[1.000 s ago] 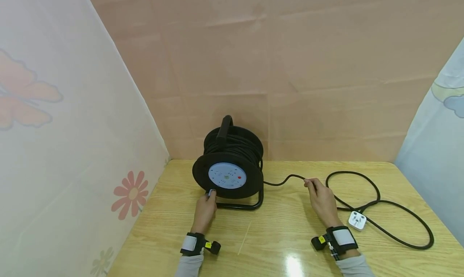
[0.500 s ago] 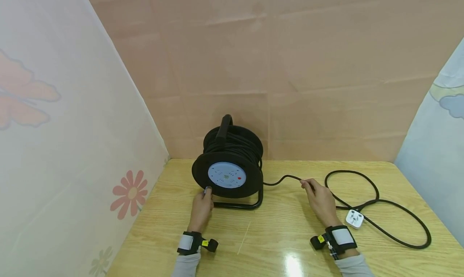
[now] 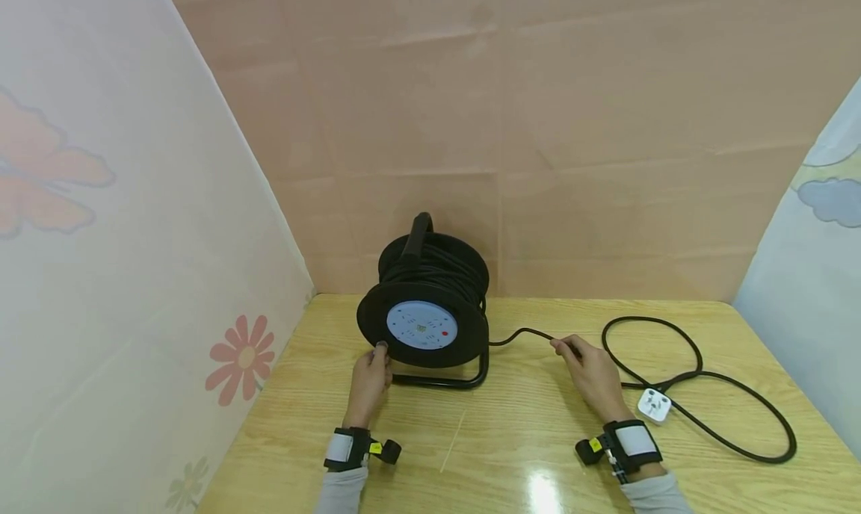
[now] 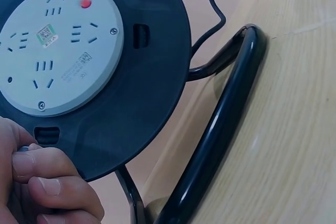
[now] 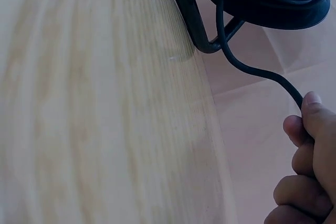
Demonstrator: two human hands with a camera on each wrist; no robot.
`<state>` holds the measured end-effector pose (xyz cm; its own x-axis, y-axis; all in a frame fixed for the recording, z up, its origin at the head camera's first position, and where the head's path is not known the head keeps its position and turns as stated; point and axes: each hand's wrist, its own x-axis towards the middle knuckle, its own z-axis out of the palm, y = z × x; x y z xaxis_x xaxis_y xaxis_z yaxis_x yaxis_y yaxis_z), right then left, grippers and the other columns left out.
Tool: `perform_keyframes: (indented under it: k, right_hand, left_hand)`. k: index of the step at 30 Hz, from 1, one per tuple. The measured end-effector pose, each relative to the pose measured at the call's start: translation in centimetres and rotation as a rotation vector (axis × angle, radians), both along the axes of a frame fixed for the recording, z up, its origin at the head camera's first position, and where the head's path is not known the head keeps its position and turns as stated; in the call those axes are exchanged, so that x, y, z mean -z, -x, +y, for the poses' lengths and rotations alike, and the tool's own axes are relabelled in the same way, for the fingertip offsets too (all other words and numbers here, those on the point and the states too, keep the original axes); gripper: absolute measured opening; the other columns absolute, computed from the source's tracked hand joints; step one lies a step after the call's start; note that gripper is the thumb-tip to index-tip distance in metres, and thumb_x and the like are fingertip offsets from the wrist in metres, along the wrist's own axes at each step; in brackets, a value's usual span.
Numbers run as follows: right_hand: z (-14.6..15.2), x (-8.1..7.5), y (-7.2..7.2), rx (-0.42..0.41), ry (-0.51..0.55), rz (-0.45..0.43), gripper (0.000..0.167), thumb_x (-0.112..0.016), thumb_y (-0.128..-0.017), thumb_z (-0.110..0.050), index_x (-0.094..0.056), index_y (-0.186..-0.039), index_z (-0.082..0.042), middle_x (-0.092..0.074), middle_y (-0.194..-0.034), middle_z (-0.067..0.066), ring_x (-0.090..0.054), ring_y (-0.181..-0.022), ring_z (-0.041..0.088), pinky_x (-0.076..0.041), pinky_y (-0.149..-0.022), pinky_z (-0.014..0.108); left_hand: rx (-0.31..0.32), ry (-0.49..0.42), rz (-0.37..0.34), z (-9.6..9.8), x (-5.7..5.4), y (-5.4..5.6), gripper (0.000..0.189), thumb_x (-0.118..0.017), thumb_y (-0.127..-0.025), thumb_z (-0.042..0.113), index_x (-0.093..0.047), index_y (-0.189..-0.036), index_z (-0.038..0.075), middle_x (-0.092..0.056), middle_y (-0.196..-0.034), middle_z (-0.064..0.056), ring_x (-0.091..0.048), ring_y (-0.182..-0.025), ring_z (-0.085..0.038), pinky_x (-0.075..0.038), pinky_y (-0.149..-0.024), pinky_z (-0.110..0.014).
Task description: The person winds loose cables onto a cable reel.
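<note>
A black cable reel (image 3: 422, 297) stands on its tubular stand (image 3: 440, 382) in the head view, black cord wound round its drum. Its front disc carries a pale socket panel (image 4: 58, 51) with a red button (image 4: 85, 3). At the disc's lower left edge, my left hand (image 3: 368, 379) pinches a small greyish knob (image 4: 24, 149), mostly hidden by the curled fingers. To the right of the reel, my right hand (image 3: 592, 372) pinches the black cable (image 5: 262, 73) between thumb and forefinger. From there the cable bends back to the drum.
Right of my right hand, the cable's loose end lies in loops (image 3: 740, 383) on the wooden table (image 3: 511, 439), with a white plug (image 3: 654, 406) beside the wrist. A beige backdrop (image 3: 572, 163) rises behind the table, and patterned sheets (image 3: 134, 275) flank it.
My left hand has shifted left and slightly up round the disc's edge with the knob. My right hand has moved a little left toward the reel; the plug and cable loops have slid left.
</note>
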<state>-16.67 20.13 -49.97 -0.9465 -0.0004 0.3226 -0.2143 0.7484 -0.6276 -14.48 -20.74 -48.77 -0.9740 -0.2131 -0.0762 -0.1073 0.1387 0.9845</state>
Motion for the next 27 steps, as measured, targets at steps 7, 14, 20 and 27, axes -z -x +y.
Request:
perform_keyframes:
  k: [7, 14, 20, 27]
  right_hand:
    - [-0.13, -0.01, -0.09, -0.003, 0.007, -0.035, 0.030, -0.060, -0.110, -0.036, -0.078, -0.110, -0.012, -0.079, -0.093, 0.007, -0.038, -0.053, 0.009, -0.031, -0.053, 0.027]
    - [-0.28, 0.08, -0.09, -0.001, 0.009, -0.057, 0.034, -0.062, -0.109, -0.040, -0.079, -0.107, -0.011, -0.075, -0.085, 0.006, -0.039, -0.052, 0.010, -0.031, -0.052, 0.027]
    - [-0.33, 0.22, 0.19, -0.012, 0.028, -0.053, 0.039, -0.065, -0.105, -0.047, -0.079, -0.102, -0.011, -0.070, -0.078, 0.004, -0.043, -0.057, 0.011, -0.033, -0.055, 0.026]
    - [-0.47, 0.25, 0.33, -0.028, 0.005, -0.034, 0.036, -0.068, -0.104, -0.045, -0.079, -0.098, -0.011, -0.072, -0.077, 0.003, -0.048, -0.060, 0.011, -0.037, -0.059, 0.025]
  left_hand:
    - [0.002, -0.035, 0.024, -0.13, -0.35, 0.08, 0.052, -0.041, -0.114, 0.033, -0.041, -0.065, 0.015, -0.035, -0.055, 0.008, -0.032, -0.049, -0.008, -0.028, -0.048, -0.021]
    - [-0.010, -0.029, 0.018, -0.35, -0.53, 0.21, 0.052, -0.042, -0.113, 0.034, -0.041, -0.065, 0.016, -0.035, -0.054, 0.008, -0.032, -0.049, -0.008, -0.029, -0.048, -0.021]
    - [-0.029, -0.054, -0.002, -0.46, -0.79, 0.33, 0.050, -0.045, -0.113, 0.034, -0.043, -0.066, 0.015, -0.036, -0.055, 0.008, -0.032, -0.049, -0.008, -0.028, -0.048, -0.021]
    - [-0.033, -0.102, 0.009, -0.76, -1.07, 0.57, 0.051, -0.045, -0.112, 0.035, -0.043, -0.065, 0.014, -0.035, -0.054, 0.009, -0.030, -0.048, -0.007, -0.027, -0.048, -0.021]
